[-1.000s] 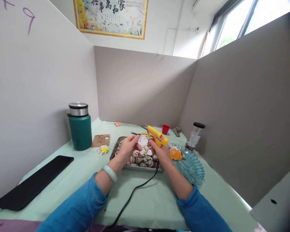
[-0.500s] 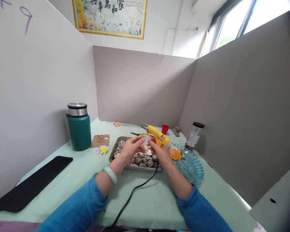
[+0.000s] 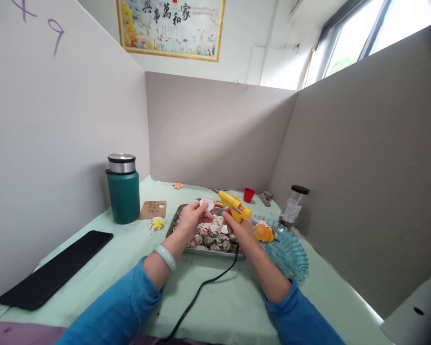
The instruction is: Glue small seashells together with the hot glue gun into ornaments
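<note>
My left hand (image 3: 189, 221) pinches a small white shell (image 3: 207, 204) and holds it up over a metal tray (image 3: 205, 251) filled with several mixed shells. My right hand (image 3: 240, 228) grips a yellow glue gun (image 3: 234, 205), its nozzle pointing left towards the white shell, very close to it. The gun's black cord (image 3: 201, 290) trails back over the pale green table cover towards me. A pale jade bangle (image 3: 164, 256) sits on my left wrist.
A blue glass dish (image 3: 289, 254) with an orange shell (image 3: 263, 233) lies right of the tray. A green flask (image 3: 122, 189), cork coaster (image 3: 153, 209), decorated shell (image 3: 156, 224) and black pad (image 3: 55, 270) are left. A red cup (image 3: 249, 194) and jar (image 3: 293, 206) stand behind. Partition walls enclose the table.
My left hand has lifted the white shell slightly and turned it towards the glue gun's nozzle. The view has shifted a little to the left.
</note>
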Tool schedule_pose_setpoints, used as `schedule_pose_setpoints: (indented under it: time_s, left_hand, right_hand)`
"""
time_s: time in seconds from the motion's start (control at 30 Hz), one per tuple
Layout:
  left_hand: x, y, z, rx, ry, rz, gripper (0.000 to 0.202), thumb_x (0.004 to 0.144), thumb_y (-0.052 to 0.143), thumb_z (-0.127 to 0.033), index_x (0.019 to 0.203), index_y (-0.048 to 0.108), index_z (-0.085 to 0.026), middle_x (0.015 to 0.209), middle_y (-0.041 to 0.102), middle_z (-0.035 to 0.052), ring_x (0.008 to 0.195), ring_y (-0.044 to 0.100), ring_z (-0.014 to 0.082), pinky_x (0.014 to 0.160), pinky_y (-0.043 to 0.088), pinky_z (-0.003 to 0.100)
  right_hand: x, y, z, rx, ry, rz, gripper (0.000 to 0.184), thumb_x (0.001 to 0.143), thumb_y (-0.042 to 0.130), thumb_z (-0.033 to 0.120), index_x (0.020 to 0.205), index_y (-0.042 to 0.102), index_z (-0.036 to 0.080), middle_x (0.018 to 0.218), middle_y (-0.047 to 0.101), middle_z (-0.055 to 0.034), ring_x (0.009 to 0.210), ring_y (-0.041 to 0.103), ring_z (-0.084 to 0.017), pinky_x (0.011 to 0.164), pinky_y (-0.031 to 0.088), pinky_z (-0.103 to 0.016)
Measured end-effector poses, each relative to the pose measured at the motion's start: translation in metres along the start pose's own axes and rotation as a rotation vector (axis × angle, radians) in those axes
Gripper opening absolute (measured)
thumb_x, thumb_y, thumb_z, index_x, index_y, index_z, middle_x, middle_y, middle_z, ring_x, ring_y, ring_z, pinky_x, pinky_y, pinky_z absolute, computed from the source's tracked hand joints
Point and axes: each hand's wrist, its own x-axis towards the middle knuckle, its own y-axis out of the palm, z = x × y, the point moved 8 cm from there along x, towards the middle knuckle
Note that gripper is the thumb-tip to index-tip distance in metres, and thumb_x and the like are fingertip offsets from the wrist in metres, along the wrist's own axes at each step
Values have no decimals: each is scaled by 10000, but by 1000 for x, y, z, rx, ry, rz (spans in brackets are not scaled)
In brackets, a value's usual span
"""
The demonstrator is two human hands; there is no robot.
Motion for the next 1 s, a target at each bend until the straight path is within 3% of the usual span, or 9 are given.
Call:
schedule_pose_setpoints:
  time_s: [0.17, 0.43, 1.0]
  left_hand:
    - [3, -13, 0, -21, -2, -109, 311, 649, 770, -339, 802, 616, -117, 600, 656, 32, 525, 631, 130, 553, 520, 235]
    - [7, -22, 0, -11, 34, -151, 326, 647, 759, -371, 789, 618, -114, 536, 653, 32, 490, 627, 129, 526, 506, 214]
    - [9, -30, -1, 59, 77, -211, 384, 629, 754, -458, 756, 615, -123, 504, 636, 29, 465, 607, 134, 509, 491, 224]
  right_hand:
    - [-1, 2, 1, -186, -9, 4, 342, 742, 636, 512, 790, 644, 173, 577, 593, 6, 452, 469, -120, 459, 370, -248]
    - [-1, 6, 8, -326, -100, 15, 311, 736, 641, 477, 718, 637, 167, 582, 611, -5, 518, 513, -146, 511, 397, -265]
    - [-5, 8, 18, -318, -133, 14, 290, 712, 642, 457, 788, 672, 178, 608, 616, -6, 565, 545, -168, 526, 424, -272]
